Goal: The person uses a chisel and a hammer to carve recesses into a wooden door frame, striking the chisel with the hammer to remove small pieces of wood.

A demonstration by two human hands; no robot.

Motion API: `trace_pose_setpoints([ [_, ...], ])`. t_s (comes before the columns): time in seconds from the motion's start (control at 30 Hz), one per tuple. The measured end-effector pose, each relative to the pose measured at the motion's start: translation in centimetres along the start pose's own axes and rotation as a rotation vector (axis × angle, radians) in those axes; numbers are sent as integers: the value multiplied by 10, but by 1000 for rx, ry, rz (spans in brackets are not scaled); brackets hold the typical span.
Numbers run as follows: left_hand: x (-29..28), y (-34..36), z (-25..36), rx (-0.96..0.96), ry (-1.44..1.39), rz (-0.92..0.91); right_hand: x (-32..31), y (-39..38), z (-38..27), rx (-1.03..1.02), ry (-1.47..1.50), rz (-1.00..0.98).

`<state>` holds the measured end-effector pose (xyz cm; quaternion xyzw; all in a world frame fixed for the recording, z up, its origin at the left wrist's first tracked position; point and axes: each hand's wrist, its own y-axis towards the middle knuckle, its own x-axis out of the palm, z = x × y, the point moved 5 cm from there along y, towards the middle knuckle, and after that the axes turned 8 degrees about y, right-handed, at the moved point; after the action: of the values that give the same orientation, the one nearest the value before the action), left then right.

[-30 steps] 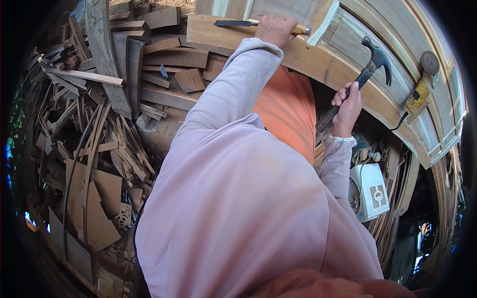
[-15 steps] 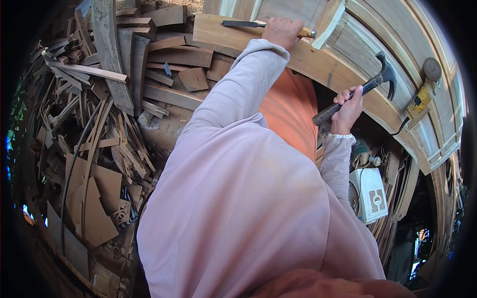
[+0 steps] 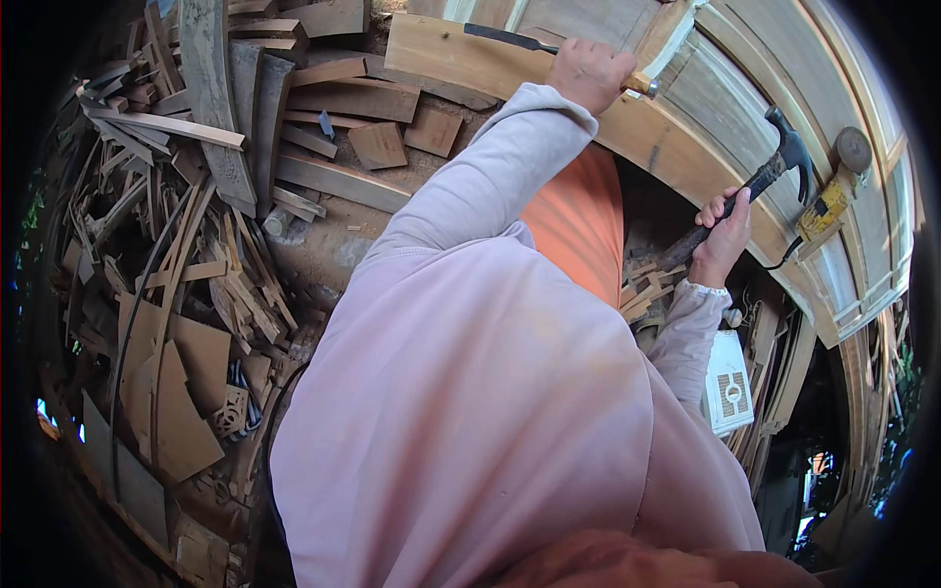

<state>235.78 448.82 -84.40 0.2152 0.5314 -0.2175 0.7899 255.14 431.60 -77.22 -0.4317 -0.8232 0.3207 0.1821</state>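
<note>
Chisel in left hand, hammer in right, white box perhaps

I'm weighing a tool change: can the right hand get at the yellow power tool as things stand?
Probably not to grip: the right hand is closed around the hammer. Otherwise, the way looks free: the yellow power tool lies nearby on the panelled wood, with nothing covering it.

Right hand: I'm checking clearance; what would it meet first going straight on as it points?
The right hand would likely meet the long wooden plank, though depth is unclear.
</note>
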Motion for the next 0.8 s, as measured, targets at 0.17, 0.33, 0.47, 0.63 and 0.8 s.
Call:
trace_pose_setpoints([
  [0.17,-92,15,-21,-218,-209,395,26,-12,-16,13,-63,-85],
  [0.33,-188,-49,-170,-644,-641,996,76,-24,-45,-124,-427,-277],
  [0.47,-186,-132,-270,-1078,-1083,1423,153,-41,-67,-252,-688,-477],
  [0.63,-127,-164,-315,-1366,-1093,1597,254,-59,-54,-339,-916,-717],
  [0.8,-86,-135,-310,-1479,-1334,1542,322,-78,-42,-366,-1103,-831],
])
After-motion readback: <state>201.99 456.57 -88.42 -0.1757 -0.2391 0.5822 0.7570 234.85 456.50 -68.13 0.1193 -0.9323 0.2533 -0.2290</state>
